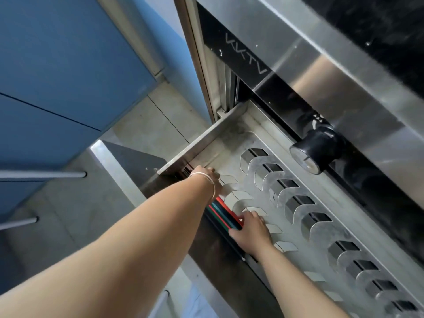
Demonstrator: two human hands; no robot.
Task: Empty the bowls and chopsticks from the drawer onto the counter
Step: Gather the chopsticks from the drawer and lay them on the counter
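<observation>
A bundle of coloured chopsticks (pixel 226 214), red, teal and black, lies along the near-left edge of the open steel drawer (pixel 202 138). My left hand (pixel 210 177), with a thin bracelet on the wrist, reaches down over the far end of the bundle; its fingers curl around that end and are mostly hidden. My right hand (pixel 251 229) holds the near end, with the chopsticks between thumb and fingers and the fingertips on the slotted metal rack (pixel 296 203). No bowl is in view in the drawer.
The rack fills the drawer with rows of curved slots. A black knob (pixel 314 152) sticks out from the steel front panel above the drawer. Blue cabinet doors (pixel 57 76) with bar handles stand at the left, over a grey tiled floor.
</observation>
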